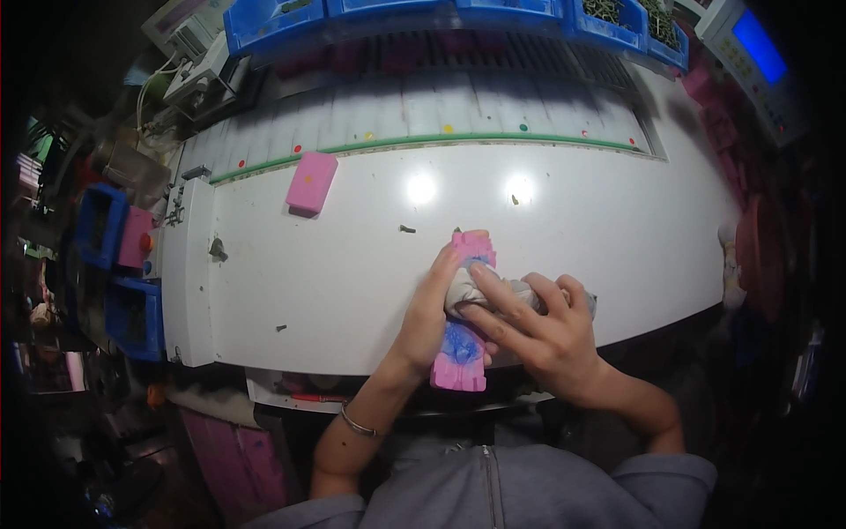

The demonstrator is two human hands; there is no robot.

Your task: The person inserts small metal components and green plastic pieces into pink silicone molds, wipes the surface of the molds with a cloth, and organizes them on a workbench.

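My left hand [425, 317] is wrapped along the left side of a pink block [460, 379] with notched ends, holding it over the near part of the white table. Patches of blue cover the block's hollowed face. My right hand [557, 342] presses a crumpled whitish-grey cloth [460, 291] against the block's middle, hiding that part. The cloth's grey end pokes out on the right, past my fingers. Farther off to the left, a second pink block [312, 182] lies on the white table [352, 264].
Blue bins [397, 9] line the back, the right ones holding small greenish pieces. A green strip [423, 141] with coloured dots crosses the table. More blue bins [132, 317] stand left. A device with a blue screen [760, 46] is at far right. Dark scraps [407, 229] lie about.
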